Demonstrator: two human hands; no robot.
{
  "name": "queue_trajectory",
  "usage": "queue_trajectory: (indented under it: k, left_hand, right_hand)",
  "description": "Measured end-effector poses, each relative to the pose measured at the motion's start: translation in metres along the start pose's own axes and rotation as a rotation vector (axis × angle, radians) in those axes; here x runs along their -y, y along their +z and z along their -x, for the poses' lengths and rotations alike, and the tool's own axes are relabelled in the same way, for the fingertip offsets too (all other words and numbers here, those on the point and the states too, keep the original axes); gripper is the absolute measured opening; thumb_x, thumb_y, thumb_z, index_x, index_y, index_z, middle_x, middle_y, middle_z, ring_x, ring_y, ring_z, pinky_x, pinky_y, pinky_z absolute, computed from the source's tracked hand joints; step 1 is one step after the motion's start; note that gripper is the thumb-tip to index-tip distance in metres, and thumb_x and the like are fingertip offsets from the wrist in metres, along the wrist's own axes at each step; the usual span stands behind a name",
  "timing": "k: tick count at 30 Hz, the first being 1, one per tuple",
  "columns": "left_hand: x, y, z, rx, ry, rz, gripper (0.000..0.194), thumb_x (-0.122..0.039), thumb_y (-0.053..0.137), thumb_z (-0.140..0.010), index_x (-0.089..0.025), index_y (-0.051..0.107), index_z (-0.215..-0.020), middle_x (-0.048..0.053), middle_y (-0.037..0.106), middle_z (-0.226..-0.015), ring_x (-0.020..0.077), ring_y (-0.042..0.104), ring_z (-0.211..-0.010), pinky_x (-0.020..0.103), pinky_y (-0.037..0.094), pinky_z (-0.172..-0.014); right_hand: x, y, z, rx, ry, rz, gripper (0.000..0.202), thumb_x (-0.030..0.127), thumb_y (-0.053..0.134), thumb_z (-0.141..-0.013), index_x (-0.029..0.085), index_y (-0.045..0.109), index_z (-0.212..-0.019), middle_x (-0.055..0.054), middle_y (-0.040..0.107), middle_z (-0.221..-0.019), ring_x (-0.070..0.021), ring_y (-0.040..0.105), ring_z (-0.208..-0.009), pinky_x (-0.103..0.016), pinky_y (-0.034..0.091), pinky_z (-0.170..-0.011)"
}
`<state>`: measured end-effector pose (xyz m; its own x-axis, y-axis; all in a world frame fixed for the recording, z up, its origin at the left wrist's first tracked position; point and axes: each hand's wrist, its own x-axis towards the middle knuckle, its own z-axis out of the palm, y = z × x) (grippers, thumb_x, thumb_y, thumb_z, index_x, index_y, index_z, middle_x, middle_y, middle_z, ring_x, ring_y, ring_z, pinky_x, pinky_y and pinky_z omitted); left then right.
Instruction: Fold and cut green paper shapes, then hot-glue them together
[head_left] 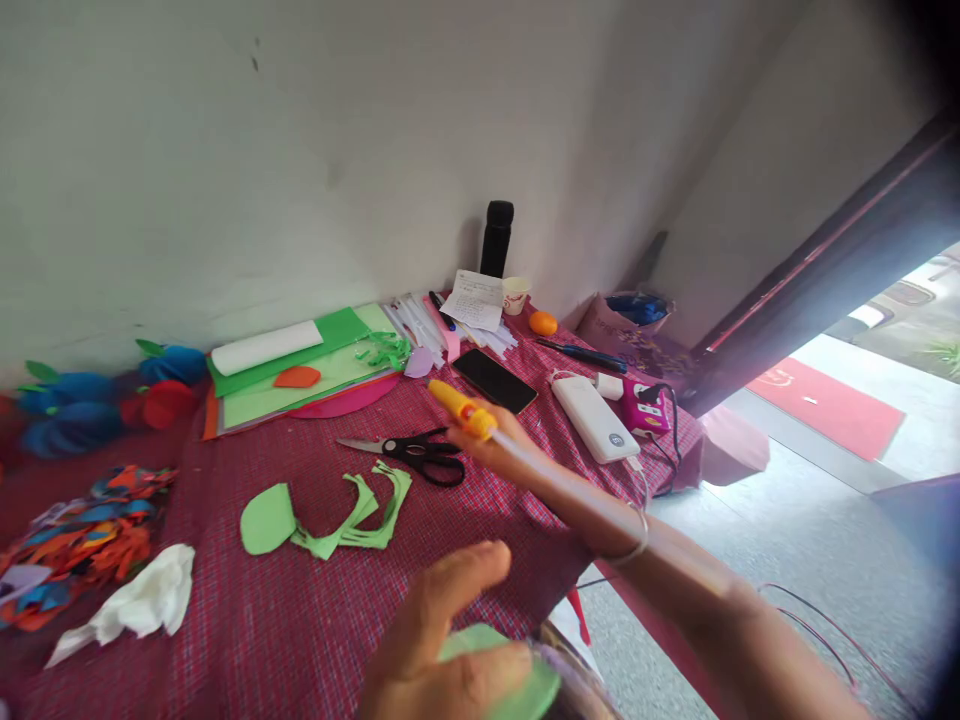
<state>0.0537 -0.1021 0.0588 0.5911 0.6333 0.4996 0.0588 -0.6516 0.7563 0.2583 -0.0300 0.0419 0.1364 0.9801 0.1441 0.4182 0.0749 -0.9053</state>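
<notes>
My right hand [491,440] reaches over the table, its fingers closed round a yellow pen-like object [454,402] with an orange-red part. Only its tapered end sticks out, pointing away to the left; its exact kind is unclear. Close beside that hand lie black-handled scissors [416,450]. At the bottom edge, my left hand [450,640] holds a pale green paper piece [538,690] among its fingers, the thumb raised apart from it. Between the scissors and my left hand rest a rounded green paper cutout [268,520] and curved green offcuts [375,520].
Coloured sheets [337,360] lie by the wall, near a dark phone [495,380]. A white power bank [594,418], power strip [646,405], orange [543,323], paper cup [515,295] and black bottle [496,240] stand right. Left are paper scraps [97,540], tissue [142,600] and paper balls [82,425].
</notes>
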Motion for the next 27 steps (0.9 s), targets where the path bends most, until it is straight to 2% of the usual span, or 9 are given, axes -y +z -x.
queue_trajectory:
  k: [2, 4, 5, 7, 10, 13, 18, 27]
  left_hand:
    - [0.004, -0.016, -0.002, -0.085, -0.073, 0.003, 0.013, -0.026, 0.06, -0.082, -0.029, 0.073, -0.086, 0.005, 0.069, -0.104, 0.0204, 0.065, -0.096, 0.027, 0.055, -0.077]
    - [0.012, -0.029, -0.001, -0.161, -0.253, 0.046, 0.009, -0.024, 0.064, -0.08, -0.024, 0.072, -0.079, 0.004, 0.07, -0.09, 0.0177, 0.066, -0.082, 0.024, 0.054, -0.068]
    - [0.017, -0.034, 0.0, -0.217, -0.367, 0.085, 0.007, -0.025, 0.065, -0.079, -0.022, 0.072, -0.078, 0.003, 0.069, -0.081, 0.0161, 0.064, -0.073, 0.023, 0.052, -0.063]
    - [0.028, -0.041, 0.004, -0.362, -0.571, 0.194, 0.012, -0.029, 0.068, -0.076, -0.019, 0.071, -0.081, 0.001, 0.067, -0.07, 0.0146, 0.06, -0.063, 0.022, 0.049, -0.057]
    - [0.043, -0.044, 0.01, -0.514, -0.73, 0.364, 0.02, -0.032, 0.072, -0.072, -0.016, 0.071, -0.084, 0.002, 0.067, -0.07, 0.0154, 0.059, -0.065, 0.023, 0.048, -0.058]
    - [0.053, -0.045, 0.015, -0.581, -0.808, 0.464, 0.02, -0.031, 0.074, -0.069, -0.016, 0.071, -0.082, 0.001, 0.067, -0.068, 0.014, 0.058, -0.063, 0.023, 0.046, -0.058]
    - [0.063, -0.044, 0.017, -0.612, -0.9, 0.592, 0.017, -0.023, 0.076, -0.067, -0.017, 0.071, -0.082, -0.001, 0.067, -0.07, 0.0112, 0.055, -0.059, 0.021, 0.045, -0.055]
    - [0.071, -0.047, 0.026, -0.617, -0.95, 0.55, 0.022, -0.026, 0.075, -0.07, -0.018, 0.072, -0.091, 0.0, 0.07, -0.078, 0.0124, 0.058, -0.065, 0.022, 0.048, -0.061]
  right_hand:
    - [0.006, -0.009, -0.002, -0.018, 0.051, -0.059, 0.021, 0.037, 0.052, -0.081, 0.016, 0.053, -0.081, 0.001, 0.05, -0.062, -0.0097, 0.043, -0.05, -0.023, 0.036, -0.046]
    - [0.013, -0.013, 0.003, 0.039, 0.177, -0.108, 0.029, 0.043, 0.049, -0.083, 0.016, 0.055, -0.081, 0.002, 0.048, -0.056, -0.0085, 0.04, -0.042, -0.021, 0.031, -0.039]
    - [0.016, -0.014, 0.008, 0.094, 0.166, -0.127, 0.029, 0.044, 0.048, -0.084, 0.016, 0.055, -0.081, 0.002, 0.05, -0.056, -0.0086, 0.041, -0.043, -0.021, 0.031, -0.039]
    - [0.02, -0.011, 0.019, 0.206, 0.037, -0.169, 0.025, 0.041, 0.05, -0.085, 0.017, 0.056, -0.084, 0.002, 0.052, -0.06, -0.0086, 0.043, -0.046, -0.02, 0.034, -0.041]
    - [0.02, 0.0, 0.035, 0.326, -0.194, -0.157, 0.019, 0.038, 0.054, -0.085, 0.02, 0.056, -0.089, 0.0, 0.054, -0.072, -0.0114, 0.05, -0.057, -0.024, 0.042, -0.051]
    - [0.019, 0.011, 0.043, 0.397, -0.328, -0.032, 0.02, 0.039, 0.055, -0.086, 0.019, 0.054, -0.085, -0.002, 0.053, -0.078, -0.0135, 0.05, -0.064, -0.027, 0.043, -0.056]
    - [0.018, 0.023, 0.045, 0.511, -0.541, 0.112, 0.026, 0.043, 0.053, -0.086, 0.02, 0.048, -0.075, -0.001, 0.048, -0.069, -0.0148, 0.045, -0.062, -0.029, 0.038, -0.056]
    - [0.006, 0.03, 0.046, 0.594, -0.482, 0.22, 0.021, 0.038, 0.058, -0.083, 0.023, 0.044, -0.078, -0.002, 0.051, -0.071, -0.0171, 0.048, -0.066, -0.031, 0.036, -0.062]
